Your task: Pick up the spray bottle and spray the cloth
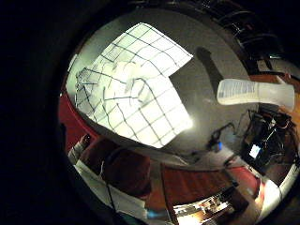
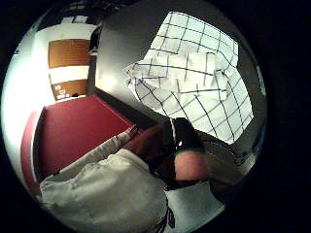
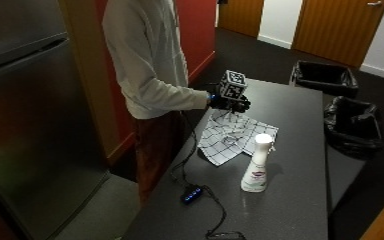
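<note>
The spray bottle [image 3: 257,164] is standing upright on the dark table [image 3: 298,200], white, with its cap at the top and a label low on its body (what is inside it cannot be made out). Two black-lined bins [image 3: 325,77] are sitting on the floor past the far side of the table, well apart from the hand.

The gloved right hand [image 3: 230,103] is hovering above the cloth [image 3: 232,136], holding nothing; whether its fingers are curled or straight cannot be told from here. The cloth, white with a dark grid, is lying rumpled on the table directly beneath the hand [image 1: 136,89], partly folded over itself [image 2: 194,73]. The bottle is sitting beyond the cloth's near corner, further from the person than the hand and just beside the cloth, not touching the hand [image 1: 255,91].

The table edge is running close beside the cloth on the person's side, and bare tabletop is lying around the bottle. A black cable [image 3: 208,200] is trailing along that edge, with a small box showing blue lights [image 3: 192,194] on it, near the bottle but apart from it.
</note>
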Demonstrator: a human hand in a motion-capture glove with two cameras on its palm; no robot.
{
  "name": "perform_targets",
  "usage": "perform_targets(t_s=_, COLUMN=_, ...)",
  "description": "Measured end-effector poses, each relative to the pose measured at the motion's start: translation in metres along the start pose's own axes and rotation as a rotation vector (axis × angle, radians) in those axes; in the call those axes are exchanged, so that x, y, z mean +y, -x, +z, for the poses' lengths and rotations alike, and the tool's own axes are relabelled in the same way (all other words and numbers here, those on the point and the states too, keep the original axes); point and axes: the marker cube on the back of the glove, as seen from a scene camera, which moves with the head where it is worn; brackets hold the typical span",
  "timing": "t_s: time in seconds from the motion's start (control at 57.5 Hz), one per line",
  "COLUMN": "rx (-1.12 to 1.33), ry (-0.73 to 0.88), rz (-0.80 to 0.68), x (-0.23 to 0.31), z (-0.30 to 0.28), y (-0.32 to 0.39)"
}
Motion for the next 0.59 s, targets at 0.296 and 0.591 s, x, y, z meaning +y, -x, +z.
perform_targets(t_s=0.296, rx=-0.003, ry=-0.050, rz=0.037, x=0.008, z=-0.008, y=0.005)
perform_targets(t_s=0.591, rx=-0.039, ry=-0.267, rz=0.114, x=0.031, z=-0.010, y=0.003)
